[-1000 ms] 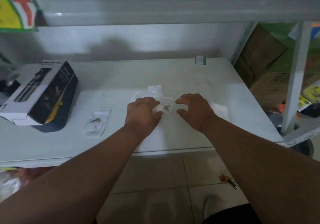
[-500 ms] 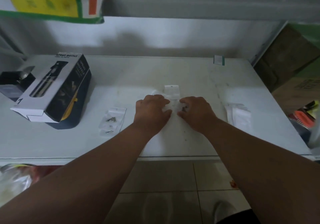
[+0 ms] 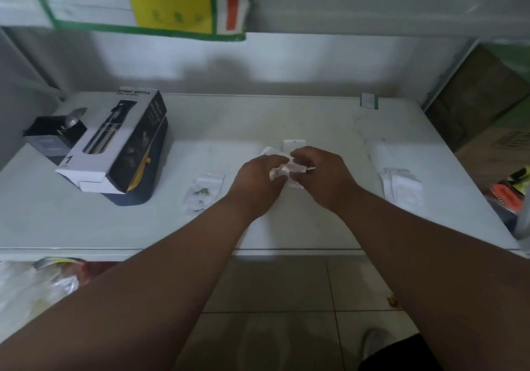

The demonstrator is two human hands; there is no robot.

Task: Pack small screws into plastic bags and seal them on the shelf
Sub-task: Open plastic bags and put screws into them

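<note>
A small clear plastic bag (image 3: pixel 290 169) with dark screws inside is held just above the white shelf (image 3: pixel 286 118), near its middle. My left hand (image 3: pixel 259 179) pinches the bag's left end and my right hand (image 3: pixel 322 174) pinches its right end, fingers curled. Behind the hands lie more small white bags (image 3: pixel 294 144). A clear bag holding screws (image 3: pixel 205 191) lies flat to the left of my left hand. A stack of empty bags (image 3: pixel 403 187) lies to the right.
A black and white spray-bottle box (image 3: pixel 114 144) sits at the left on a dark blue object, with a small dark box (image 3: pixel 54 135) behind it. A small card (image 3: pixel 369 101) stands at the back right. Cardboard boxes (image 3: pixel 484 95) fill the right side. Tiled floor shows below the shelf edge.
My hands have lifted the small bag off the shelf and now hold it between them. The camera has turned left and tilted up, bringing the yellow and green sign into view.
</note>
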